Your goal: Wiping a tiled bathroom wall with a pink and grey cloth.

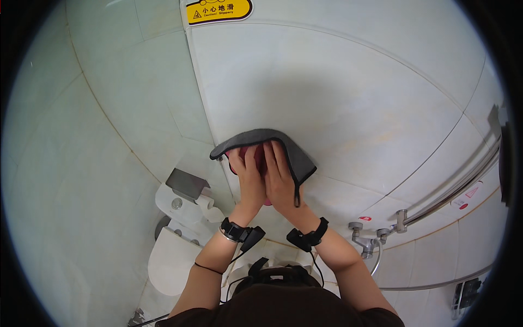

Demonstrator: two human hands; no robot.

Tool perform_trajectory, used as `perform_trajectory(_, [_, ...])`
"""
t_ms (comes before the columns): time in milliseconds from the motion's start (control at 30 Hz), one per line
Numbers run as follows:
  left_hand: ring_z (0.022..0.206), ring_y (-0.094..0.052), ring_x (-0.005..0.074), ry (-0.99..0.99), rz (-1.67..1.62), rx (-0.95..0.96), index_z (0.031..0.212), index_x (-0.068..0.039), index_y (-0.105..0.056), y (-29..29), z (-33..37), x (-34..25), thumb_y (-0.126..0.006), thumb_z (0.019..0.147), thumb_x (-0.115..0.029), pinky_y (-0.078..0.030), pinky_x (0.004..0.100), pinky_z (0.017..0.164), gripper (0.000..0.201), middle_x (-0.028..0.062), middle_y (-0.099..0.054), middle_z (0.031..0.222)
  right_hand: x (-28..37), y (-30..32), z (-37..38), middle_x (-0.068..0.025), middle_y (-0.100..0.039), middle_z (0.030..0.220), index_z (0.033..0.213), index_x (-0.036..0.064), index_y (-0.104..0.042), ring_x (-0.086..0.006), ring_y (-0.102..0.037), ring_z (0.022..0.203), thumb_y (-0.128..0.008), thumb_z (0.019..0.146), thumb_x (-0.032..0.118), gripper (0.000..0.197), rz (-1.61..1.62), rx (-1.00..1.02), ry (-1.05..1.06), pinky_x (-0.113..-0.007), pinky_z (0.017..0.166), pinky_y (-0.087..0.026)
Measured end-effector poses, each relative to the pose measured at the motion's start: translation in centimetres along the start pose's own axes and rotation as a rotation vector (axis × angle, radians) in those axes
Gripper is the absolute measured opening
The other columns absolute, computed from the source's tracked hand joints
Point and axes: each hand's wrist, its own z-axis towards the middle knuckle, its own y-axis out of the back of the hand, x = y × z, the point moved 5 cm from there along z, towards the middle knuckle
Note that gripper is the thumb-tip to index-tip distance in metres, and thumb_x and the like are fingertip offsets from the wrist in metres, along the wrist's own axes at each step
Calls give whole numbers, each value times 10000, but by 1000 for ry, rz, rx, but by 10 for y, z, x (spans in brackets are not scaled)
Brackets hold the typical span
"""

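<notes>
A cloth (299, 158), grey on one side and pink on the other with black edging, is bunched in both my hands before a pale wall panel. My left hand (248, 182) grips its pink part with bent fingers. Close beside it, my right hand (280, 182) holds the cloth too, its fingers reaching up under the grey fold. Part of the cloth hangs over to the right of that hand, with a small black loop (297, 196) dangling at its edge. The palms and the folds between the hands are hidden.
A white toilet (169, 264) stands at lower left, below a grey paper holder (187, 184) with a roll (207, 203). To the right are a chrome shower mixer (369, 240) and a slanted metal rail (452, 193). A yellow warning sign (218, 10) is at the top.
</notes>
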Motion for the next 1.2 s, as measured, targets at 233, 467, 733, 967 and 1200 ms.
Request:
perform_trajectory(233, [1266,-364,452,174,-67,199,1369,-14,-425,-27,-119,50,-645,804,1,-314,485,1071,607,260,-354,1366,-13,-71,-107,-259,-457,1407,1412,-64,-388,-418,-475,1273,-571,842,88,617,311,260,-56,-461,1057,-401])
perform_trajectory(467, [1223,-433,400,-249,-71,272,1353,-39,-496,-44,-60,-45,-733,748,-82,-364,490,1026,651,185,-454,1336,-57,29,-81,-256,-382,1467,1414,-51,-389,-430,-391,1341,-563,821,59,628,103,177,-251,-506,1088,-338])
perform_trajectory(733, [1162,-526,285,-702,33,437,1305,-124,-600,-86,-56,-101,-694,800,-176,-441,416,959,517,102,-561,1239,-98,91,-119,-247,-384,1436,1372,-34,-447,-465,-337,1334,-625,812,64,596,-242,-71,-369,-575,1053,-325])
perform_trajectory(967, [1097,-551,297,-322,-199,804,1114,-101,-677,-92,-71,-38,-743,750,-157,-447,413,907,374,67,-610,1128,-114,70,-171,-193,-447,1346,1281,67,-556,-413,-435,1218,-735,800,195,529,-312,19,-408,-514,978,-377])
perform_trajectory(1200, [977,-581,288,-619,-28,266,922,-126,-700,-57,-50,-59,-768,713,-140,-459,456,880,221,61,-628,1021,-108,94,-156,-115,-577,1213,1111,71,-664,-338,-522,1159,-677,818,96,294,-122,-51,-315,-465,934,-429])
